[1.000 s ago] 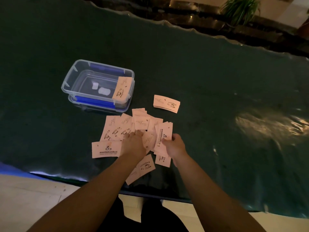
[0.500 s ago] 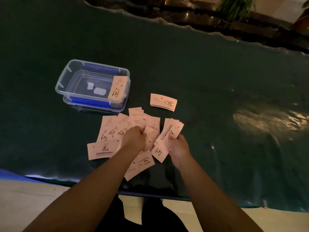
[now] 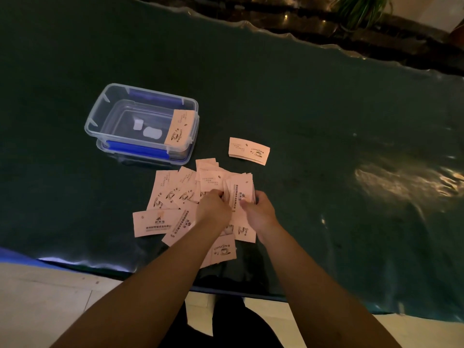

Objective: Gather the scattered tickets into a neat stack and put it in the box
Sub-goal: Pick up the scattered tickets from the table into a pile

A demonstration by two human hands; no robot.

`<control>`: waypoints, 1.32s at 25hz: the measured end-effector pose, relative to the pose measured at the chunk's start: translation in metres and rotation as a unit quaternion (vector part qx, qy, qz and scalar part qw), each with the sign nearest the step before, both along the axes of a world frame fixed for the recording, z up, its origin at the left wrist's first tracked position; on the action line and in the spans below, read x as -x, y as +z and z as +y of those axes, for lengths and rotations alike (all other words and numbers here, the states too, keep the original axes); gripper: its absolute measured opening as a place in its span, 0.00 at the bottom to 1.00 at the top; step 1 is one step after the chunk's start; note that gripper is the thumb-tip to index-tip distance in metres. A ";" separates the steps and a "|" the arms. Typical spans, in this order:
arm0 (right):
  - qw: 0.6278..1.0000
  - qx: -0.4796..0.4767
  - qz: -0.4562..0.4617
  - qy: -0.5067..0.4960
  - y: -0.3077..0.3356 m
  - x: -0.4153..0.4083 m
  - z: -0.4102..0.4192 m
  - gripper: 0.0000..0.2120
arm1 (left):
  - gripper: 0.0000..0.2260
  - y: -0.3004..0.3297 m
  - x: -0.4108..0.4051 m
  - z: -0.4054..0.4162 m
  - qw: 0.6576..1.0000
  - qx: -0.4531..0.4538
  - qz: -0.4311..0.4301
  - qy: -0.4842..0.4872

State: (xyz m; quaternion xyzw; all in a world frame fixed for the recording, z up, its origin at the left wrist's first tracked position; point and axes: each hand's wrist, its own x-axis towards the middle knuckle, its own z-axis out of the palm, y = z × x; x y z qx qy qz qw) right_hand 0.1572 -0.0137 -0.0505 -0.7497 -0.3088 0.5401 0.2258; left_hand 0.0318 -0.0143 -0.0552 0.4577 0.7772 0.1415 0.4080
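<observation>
Both hands meet over the pile: right hand (image 3: 259, 212) pinches an upright bundle of tickets (image 3: 239, 194), left hand (image 3: 213, 209) curls fingers against it, probably squaring edges. Loose tickets (image 3: 165, 189) fan toward 9 o'clock — the box (image 3: 110, 116) waits at 11, one ticket (image 3: 179, 126) leaning on its rim.

Scene is dimly lit; the dark green table cover (image 3: 301, 101) is rendered nearly black toward the left. A broad smeared glare patch (image 3: 406, 182) is seen on the glossy cover at right, and a thin bright line is reflected along its near edge at left. The pale tickets (image 3: 173, 187) are the brightest items and their print is kept legible. Slight blur is noted at the hands. Straight edges are bowed by wide-angle distortion toward the corners. The potted plant (image 3: 361, 8) at top right is soft.
</observation>
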 end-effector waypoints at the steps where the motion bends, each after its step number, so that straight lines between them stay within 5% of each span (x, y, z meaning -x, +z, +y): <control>1: 1.000 0.003 -0.003 0.000 0.000 0.000 0.001 0.15 | 0.08 0.000 -0.002 -0.001 1.000 -0.001 -0.012 0.007; 8: 0.999 0.006 0.009 -0.041 -0.003 -0.019 -0.007 0.10 | 0.10 -0.004 0.002 -0.013 0.993 0.002 -0.115 -0.022; 13: 0.987 0.022 0.057 -0.147 -0.002 -0.041 -0.013 0.15 | 0.21 -0.006 0.001 -0.019 0.998 -0.005 -0.045 0.042; 19: 0.981 0.030 0.084 -0.170 0.008 -0.032 -0.003 0.15 | 0.15 0.002 -0.020 -0.012 0.996 0.039 -0.071 -0.025; 26: 0.995 0.077 0.027 -0.060 0.012 -0.042 0.004 0.08 | 0.12 0.003 -0.030 -0.017 0.977 0.108 -0.143 -0.112; 33: 0.987 0.058 -0.074 0.134 0.025 -0.036 0.024 0.21 | 0.09 0.004 -0.030 -0.023 0.958 0.144 -0.247 -0.020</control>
